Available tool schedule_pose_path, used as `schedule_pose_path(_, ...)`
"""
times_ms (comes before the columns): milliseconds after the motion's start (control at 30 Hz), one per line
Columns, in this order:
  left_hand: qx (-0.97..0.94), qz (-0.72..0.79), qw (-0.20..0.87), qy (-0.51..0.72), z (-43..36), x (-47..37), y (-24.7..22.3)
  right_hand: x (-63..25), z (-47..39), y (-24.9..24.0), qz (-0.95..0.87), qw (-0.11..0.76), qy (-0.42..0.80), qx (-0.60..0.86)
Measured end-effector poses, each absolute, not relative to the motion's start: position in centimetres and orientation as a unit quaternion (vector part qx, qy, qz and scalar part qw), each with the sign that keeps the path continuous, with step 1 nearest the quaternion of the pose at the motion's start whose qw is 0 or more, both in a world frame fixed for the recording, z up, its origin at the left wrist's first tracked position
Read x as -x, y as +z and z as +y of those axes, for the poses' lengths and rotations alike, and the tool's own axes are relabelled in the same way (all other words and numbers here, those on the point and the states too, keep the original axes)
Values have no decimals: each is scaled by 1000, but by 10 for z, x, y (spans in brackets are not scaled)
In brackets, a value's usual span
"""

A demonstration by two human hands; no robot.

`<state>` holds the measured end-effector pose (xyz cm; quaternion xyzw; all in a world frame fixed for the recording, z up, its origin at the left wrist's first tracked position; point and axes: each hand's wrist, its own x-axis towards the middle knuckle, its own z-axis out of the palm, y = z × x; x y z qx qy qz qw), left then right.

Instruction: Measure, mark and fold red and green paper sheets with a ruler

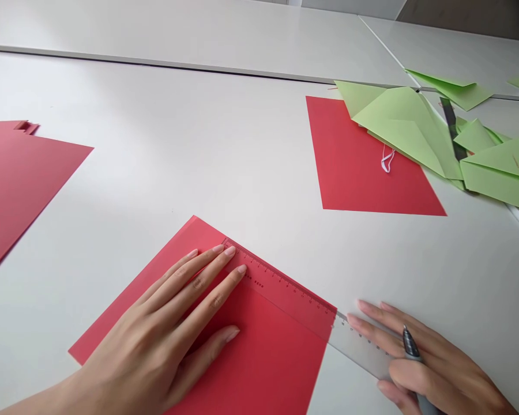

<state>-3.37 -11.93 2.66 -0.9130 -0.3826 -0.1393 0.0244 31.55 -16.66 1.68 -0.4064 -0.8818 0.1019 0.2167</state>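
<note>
Underneath, a seamed white tabletop (pixel 177 144) bears red paper (pixel 281 357).

Ruler (pixel 285 291) on front sheet (pixel 268 369), along its upper R edge, R end out past corner over table (pixel 177 144). L hand (pixel 168 323) on both; R hand (pixel 441 357), w/ pen (pixel 410 343), at ruler's R end. Sheets (pixel 21 190) far L. Back R: 2nd sheet (pixel 354 167), string (pixel 386 167) on it, folded papers (pixel 410 121) overlapping.

A craft space or office is suggested by a white bench (pixel 177 155), coloured paper (pixel 277 357), ruler (pixel 292 294) and pen (pixel 410 344).
</note>
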Motion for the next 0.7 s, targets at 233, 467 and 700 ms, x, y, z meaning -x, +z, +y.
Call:
schedule_pose_path(233, 912, -389, 19, -126, -120, 33, 29, -313, -169, 13, -872, 223, 121, 418)
schedule_pose_path(467, 911, -386, 11, -145, -119, 34, 26, -320, -163, 22, -890, 188, 148, 387)
schedule_pose_path(700, 905, -385, -46, -175, -114, 36, 20, -324, -156, 27, -895, 155, 195, 370)
